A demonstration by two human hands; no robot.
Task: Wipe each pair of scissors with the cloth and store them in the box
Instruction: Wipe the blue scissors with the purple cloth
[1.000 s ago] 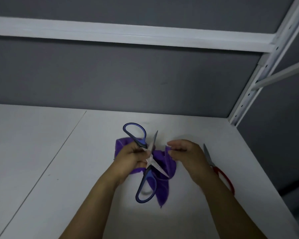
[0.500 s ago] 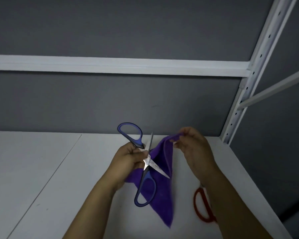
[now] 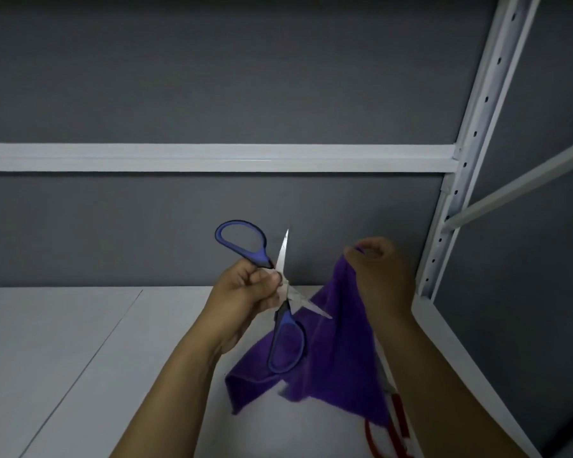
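Note:
My left hand (image 3: 245, 292) grips a pair of blue-handled scissors (image 3: 285, 345) near the pivot, with the blades spread wide apart. One blade points up, the other points right toward the cloth. My right hand (image 3: 377, 269) pinches a corner of the purple cloth (image 3: 341, 358) and holds it up, so the cloth hangs down behind the scissors above the white shelf (image 3: 80, 358). A pair of red-handled scissors (image 3: 394, 431) lies on the shelf below my right forearm, partly covered by the cloth. No box is in view.
A grey wall rises behind the shelf. A white horizontal rail (image 3: 212, 157) crosses it above the hands. A white perforated upright post (image 3: 470, 143) stands at the right, with a slanted bar (image 3: 523, 183) beside it. The shelf's right edge (image 3: 460, 352) runs close to my right arm.
Both hands rose off the shelf. My right hand lifted the cloth corner higher, so the cloth hangs free. The blue scissors came up with my left hand, blades still spread.

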